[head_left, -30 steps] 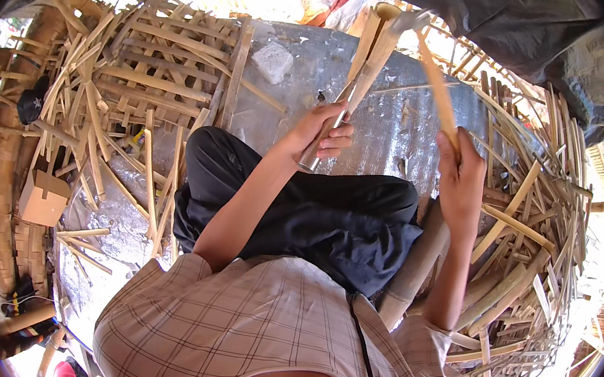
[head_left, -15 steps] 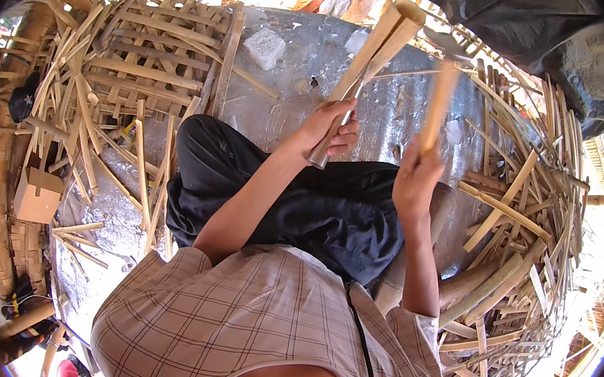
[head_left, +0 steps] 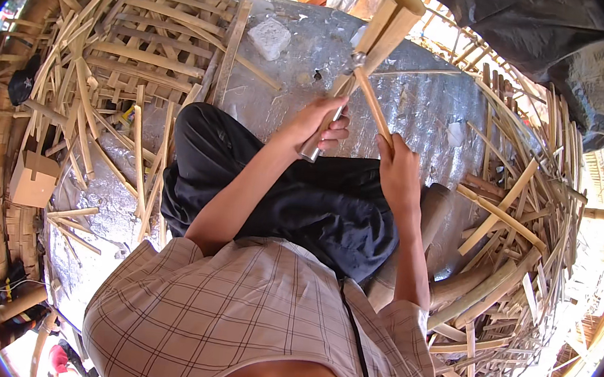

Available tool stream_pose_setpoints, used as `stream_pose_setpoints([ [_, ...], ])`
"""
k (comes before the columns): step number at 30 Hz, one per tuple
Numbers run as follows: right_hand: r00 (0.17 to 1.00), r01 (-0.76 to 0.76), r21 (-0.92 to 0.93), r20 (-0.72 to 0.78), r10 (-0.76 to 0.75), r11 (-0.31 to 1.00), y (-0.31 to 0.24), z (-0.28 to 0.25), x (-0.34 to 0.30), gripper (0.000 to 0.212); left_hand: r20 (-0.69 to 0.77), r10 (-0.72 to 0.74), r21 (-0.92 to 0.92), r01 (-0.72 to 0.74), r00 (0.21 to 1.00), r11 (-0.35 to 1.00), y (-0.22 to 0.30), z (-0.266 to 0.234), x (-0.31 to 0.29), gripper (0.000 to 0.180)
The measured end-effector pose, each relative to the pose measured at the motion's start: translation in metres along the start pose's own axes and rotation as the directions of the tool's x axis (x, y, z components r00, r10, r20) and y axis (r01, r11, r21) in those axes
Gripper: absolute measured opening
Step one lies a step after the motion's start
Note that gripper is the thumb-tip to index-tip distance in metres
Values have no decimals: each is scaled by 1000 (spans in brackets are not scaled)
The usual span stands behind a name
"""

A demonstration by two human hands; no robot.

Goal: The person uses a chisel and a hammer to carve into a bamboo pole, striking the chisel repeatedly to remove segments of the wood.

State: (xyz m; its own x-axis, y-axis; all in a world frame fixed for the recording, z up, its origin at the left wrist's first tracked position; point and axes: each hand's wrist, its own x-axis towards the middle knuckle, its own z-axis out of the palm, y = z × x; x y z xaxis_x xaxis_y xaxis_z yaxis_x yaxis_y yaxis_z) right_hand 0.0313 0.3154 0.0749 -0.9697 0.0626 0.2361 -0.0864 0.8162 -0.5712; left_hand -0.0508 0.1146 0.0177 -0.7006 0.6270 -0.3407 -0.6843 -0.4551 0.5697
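Observation:
My left hand (head_left: 316, 125) is closed around the silver tubular handle of a knife (head_left: 310, 152), whose blade runs up against a split bamboo tube (head_left: 392, 32). The bamboo slants up and away, its hollow end far from me and a long slit along its side. Whether my fingers also grip its near end is hidden. My right hand (head_left: 401, 173) is closed on the wooden handle of a hammer (head_left: 374, 104). The hammer's metal head lies against the blade and bamboo, just beyond my left hand.
A grey metal sheet (head_left: 290, 91) lies under my crossed legs, with a whitish block (head_left: 269, 39) at its far side. Woven bamboo (head_left: 159, 41) and loose strips are at the left. Heaped bamboo strips (head_left: 509, 210) flank me at the right. A small cardboard box (head_left: 35, 179) is at far left.
The hammer has swung down and left from its raised place, its head now at the blade and bamboo. My left hand and the bamboo have shifted slightly left and up.

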Motion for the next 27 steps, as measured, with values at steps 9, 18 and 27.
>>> stream_pose_setpoints([
  [9,939,-92,393,-270,211,915,-18,8,-20,20,33,36,-32,-35,999,999,-15,5,-3,32],
  [18,930,-118,291,-304,209,950,-27,-21,-9,25,45,30,-87,-26,999,996,-15,-17,10,30],
  [27,989,-116,26,-84,118,993,-17,-2,-7,25,-84,42,24,-40,996,999,-19,-15,14,29],
])
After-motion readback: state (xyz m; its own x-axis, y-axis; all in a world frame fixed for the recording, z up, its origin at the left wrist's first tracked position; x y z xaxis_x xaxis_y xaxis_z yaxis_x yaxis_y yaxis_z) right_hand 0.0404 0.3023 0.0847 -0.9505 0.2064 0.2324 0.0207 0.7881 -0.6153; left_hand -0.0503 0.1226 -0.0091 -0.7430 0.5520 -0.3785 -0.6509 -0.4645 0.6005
